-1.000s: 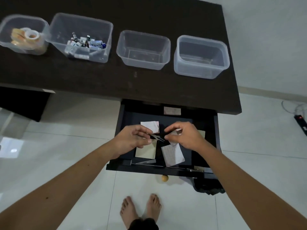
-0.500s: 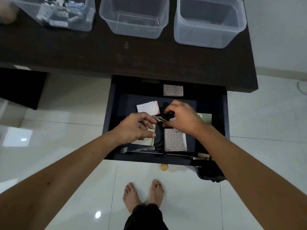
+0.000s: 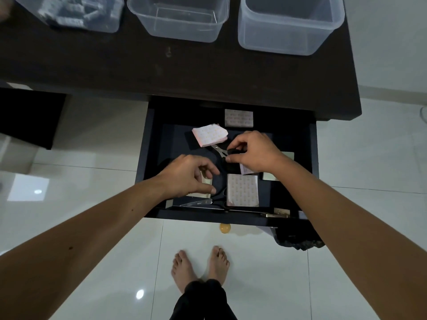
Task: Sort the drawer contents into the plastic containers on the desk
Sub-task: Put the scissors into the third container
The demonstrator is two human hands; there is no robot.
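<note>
Head view shows your right hand point(image 3: 253, 153) now pinching the small scissors point(image 3: 222, 151) alone at twelve o'clock in the drawer point(image 3: 147, 144), your left hand point(image 3: 188, 177) released and dropped to paper pads point(image 3: 242, 190), containers point(image 3: 178, 18) awaiting on the worktop point(image 3: 231, 72).
</note>
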